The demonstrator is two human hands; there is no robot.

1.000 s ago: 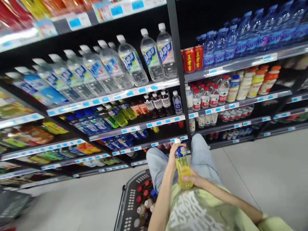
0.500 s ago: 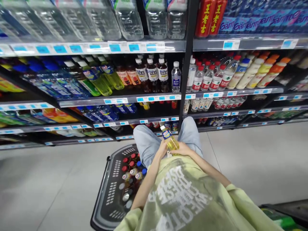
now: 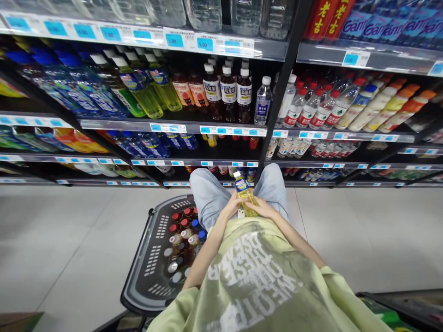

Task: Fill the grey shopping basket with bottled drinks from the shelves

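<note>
A clear bottle of yellow drink (image 3: 248, 197) with a blue label and white cap rests in my lap, cap pointing toward the shelves. My left hand (image 3: 234, 204) is closed around its left side. From the right, my right hand (image 3: 262, 207) grips the lower part, its fingers lying across the bottle. Just left of my legs stands a dark grey shopping basket (image 3: 152, 260) holding several bottles with red, blue, white and dark caps. Similar bottles of yellow drink (image 3: 166, 87) stand on the shelf ahead.
Shelves with a price-tag edge (image 3: 180, 125) span the front, filled with bottled drinks. A dark upright post (image 3: 282, 87) divides them. Pale floor tiles (image 3: 86, 221) lie on both sides. Green packages (image 3: 384, 313) show at bottom right, and a cardboard edge (image 3: 20, 321) at bottom left.
The view has tilted down and moved slightly, so the upper shelves sit higher in the picture. Both hands keep hold of the bottle, which stays in the lap.
</note>
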